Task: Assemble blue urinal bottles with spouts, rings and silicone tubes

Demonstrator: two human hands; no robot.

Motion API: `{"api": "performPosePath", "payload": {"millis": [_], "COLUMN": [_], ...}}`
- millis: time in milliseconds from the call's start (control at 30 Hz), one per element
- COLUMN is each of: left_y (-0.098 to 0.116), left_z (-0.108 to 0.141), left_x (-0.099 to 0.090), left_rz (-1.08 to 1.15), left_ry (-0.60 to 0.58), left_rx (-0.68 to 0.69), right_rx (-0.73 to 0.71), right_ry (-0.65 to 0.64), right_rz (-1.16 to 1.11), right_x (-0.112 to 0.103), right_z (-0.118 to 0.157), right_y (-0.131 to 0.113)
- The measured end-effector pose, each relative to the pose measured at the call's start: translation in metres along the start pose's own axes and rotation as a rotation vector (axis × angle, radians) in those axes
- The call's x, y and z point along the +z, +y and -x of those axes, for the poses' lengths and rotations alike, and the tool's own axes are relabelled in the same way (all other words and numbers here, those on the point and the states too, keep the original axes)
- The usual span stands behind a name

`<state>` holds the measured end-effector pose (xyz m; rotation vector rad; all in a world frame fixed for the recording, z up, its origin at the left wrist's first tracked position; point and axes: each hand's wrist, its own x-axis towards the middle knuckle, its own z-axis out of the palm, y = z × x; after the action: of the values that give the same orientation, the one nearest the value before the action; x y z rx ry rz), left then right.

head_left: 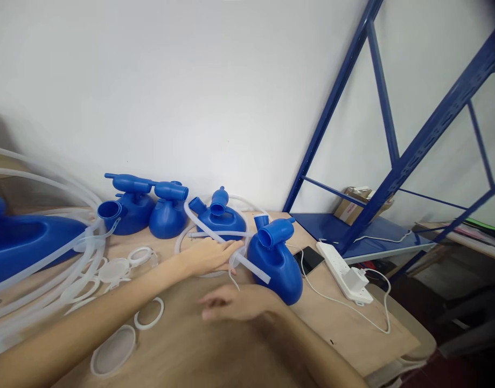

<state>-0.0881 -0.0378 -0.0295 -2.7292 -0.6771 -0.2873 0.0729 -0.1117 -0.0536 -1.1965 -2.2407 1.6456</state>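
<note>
Translucent plastic tube (253, 269): cut end lies across the front of the right-hand blue bottle (281, 269), above the wooden bench top (364, 345); contact with the bottle cannot be determined. Left hand (209, 256) reaches over the tube, palm down, fingers stretched out; cannot tell whether they close round it. A thin clear strap (233, 277) hangs just below those fingertips. Right hand (239, 302) is nearest the strap and bottle, slightly blurred; fingers loosely curled, narrow gap to the thumb, nothing seen between them.

Behind: three more blue bottles (168, 215) stand along the wall. Left: white rings (150, 327), a translucent disc (113, 350), loops of tubing (81, 258) and a large blue bottle (41, 237) cut by the frame edge. Right: dark phone (309, 260), white power strip (340, 272) with a plug-in adapter; beyond, blue metal rack (336, 94) bearing a cardboard box (349, 210).
</note>
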Motion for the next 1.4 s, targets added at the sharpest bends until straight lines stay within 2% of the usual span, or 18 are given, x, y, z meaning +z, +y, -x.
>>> {"api": "performPosePath", "payload": {"millis": [67,100,167,200,267,300,400,433,533,600,700,800,867,967,1100,1333,1400], "left_y": [0.008,0.012,0.019,0.021,0.022,0.021,0.013,0.01,0.001,-0.006,-0.013,-0.019,-0.022,-0.027,-0.031,-0.022,-0.024], "left_z": [-0.003,-0.004,-0.007,-0.008,-0.008,-0.008,-0.006,-0.006,-0.012,-0.025,-0.055,-0.088,-0.102,-0.106,-0.092,-0.072,-0.069], "left_x": [0.004,0.008,0.017,0.021,0.028,0.029,0.027,0.024,0.008,-0.005,-0.015,-0.007,0.002,0.01,0.003,-0.012,-0.016], "left_rz": [0.02,0.029,0.046,0.055,0.066,0.067,0.051,0.051,0.13,0.217,0.327,0.447,0.535,0.687,0.877,1.056,1.112], "left_ry": [-0.032,-0.056,-0.114,-0.157,-0.26,-0.309,-0.395,-0.4,-0.354,-0.273,-0.109,0.047,0.09,0.101,0.017,-0.062,-0.037], "left_rx": [0.018,0.017,0.0,-0.027,-0.122,-0.175,-0.264,-0.272,-0.288,-0.279,-0.286,-0.319,-0.339,-0.316,-0.223,-0.238,-0.258], "right_rx": [-0.07,-0.103,-0.14,-0.15,-0.157,-0.162,-0.07,-0.045,0.036,0.042,0.016,-0.023,-0.073,-0.123,-0.139,-0.238,-0.225], "right_ry": [-0.127,-0.171,-0.125,-0.032,0.232,0.455,1.239,1.362,1.32,1.242,1.111,1.016,0.971,0.953,0.948,0.876,0.884], "right_rz": [0.348,0.406,0.349,0.287,0.192,0.185,0.245,0.252,0.22,0.249,0.277,0.252,0.225,0.21,0.266,0.258,0.257], "right_x": [-0.007,-0.011,-0.024,-0.031,-0.046,-0.053,-0.067,-0.069,-0.071,-0.076,-0.092,-0.109,-0.115,-0.115,-0.11,-0.106,-0.104], "right_z": [0.045,0.068,0.113,0.132,0.158,0.163,0.146,0.134,0.095,0.082,0.087,0.102,0.11,0.117,0.12,0.12,0.121], "right_y": [-0.012,-0.018,-0.028,-0.029,-0.023,-0.015,0.027,0.042,0.082,0.095,0.098,0.095,0.097,0.105,0.111,0.094,0.093]}}
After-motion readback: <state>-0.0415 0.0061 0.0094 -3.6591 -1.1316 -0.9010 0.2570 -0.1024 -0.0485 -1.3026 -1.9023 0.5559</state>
